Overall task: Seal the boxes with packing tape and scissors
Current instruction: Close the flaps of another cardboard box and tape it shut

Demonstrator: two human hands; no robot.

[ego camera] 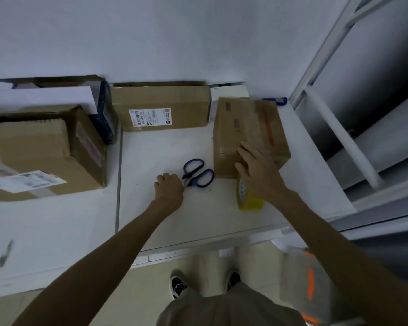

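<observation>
A cardboard box (247, 128) with a red stripe stands at the right of the white table (165, 217). My right hand (257, 170) rests on its near top edge with straight fingers. Below that hand a yellow roll of packing tape (247, 198) stands on edge. Blue-handled scissors (198, 175) lie on the table in the middle. My left hand (169, 187) curls over their blade end; the blades are hidden under it.
A labelled box (160, 107) stands against the back wall. A larger box (45, 149) with a label sits at the left, with opened flaps and a dark package behind it. A white frame (339, 128) rises at the right. A blue object (278, 101) lies behind the right box.
</observation>
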